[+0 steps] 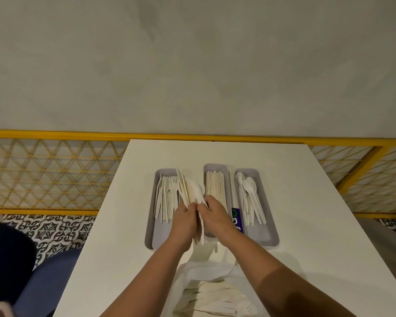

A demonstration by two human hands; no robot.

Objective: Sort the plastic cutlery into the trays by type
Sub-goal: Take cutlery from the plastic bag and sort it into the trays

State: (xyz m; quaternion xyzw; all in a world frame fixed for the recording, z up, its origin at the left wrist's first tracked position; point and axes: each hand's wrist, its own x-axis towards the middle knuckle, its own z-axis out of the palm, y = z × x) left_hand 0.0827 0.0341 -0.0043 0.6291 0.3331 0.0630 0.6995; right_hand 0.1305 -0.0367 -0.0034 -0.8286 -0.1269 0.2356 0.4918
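1. Head view: the left hand (184, 219) and the right hand (215, 212) both grasp one bundle of cutlery (193, 191), above the gap between the fork tray (154, 234) and the middle tray (215, 167).
2. Hold the bundle firmly with the left and pinch out one type with the right.
3. Lay the pieces flat in their tray, handles aligned.

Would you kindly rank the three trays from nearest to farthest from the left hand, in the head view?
1. Fork tray, leftmost, directly beneath the left hand, which grips the cutlery bundle.
2. Middle tray, just to its right.
3. Spoon tray, rightmost.
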